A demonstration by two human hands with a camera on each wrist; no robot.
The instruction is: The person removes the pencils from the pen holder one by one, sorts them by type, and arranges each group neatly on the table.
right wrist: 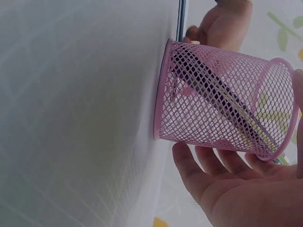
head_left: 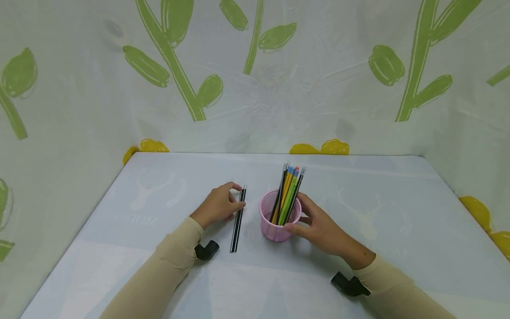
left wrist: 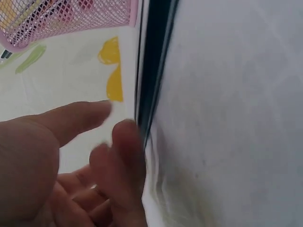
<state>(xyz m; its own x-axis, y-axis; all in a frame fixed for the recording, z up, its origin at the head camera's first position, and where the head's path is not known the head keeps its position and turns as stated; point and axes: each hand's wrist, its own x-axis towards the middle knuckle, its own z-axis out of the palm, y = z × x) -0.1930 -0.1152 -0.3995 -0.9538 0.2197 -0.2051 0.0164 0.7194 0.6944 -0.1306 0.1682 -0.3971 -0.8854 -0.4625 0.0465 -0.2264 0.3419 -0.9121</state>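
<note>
Two dark pencils (head_left: 237,226) lie side by side on the table. My left hand (head_left: 220,204) is at their far part, with thumb and index finger apart. In the left wrist view, a fingertip is close against the dark pencils (left wrist: 155,56); whether it touches cannot be told. To the right stands a pink mesh pencil cup (head_left: 275,232), upright, with several pencils (head_left: 287,195) leaning in it, black, yellow and green. My right hand (head_left: 318,223) holds the cup from the right, thumb near the rim. The right wrist view shows its fingers along the mesh wall (right wrist: 213,104).
The white table (head_left: 159,266) carries faint printed patterns. Behind it rises a pale wall (head_left: 318,102) with green plant drawings and yellow shapes along the table's far edge. Black wrist pieces (head_left: 207,250) sit at both sleeves.
</note>
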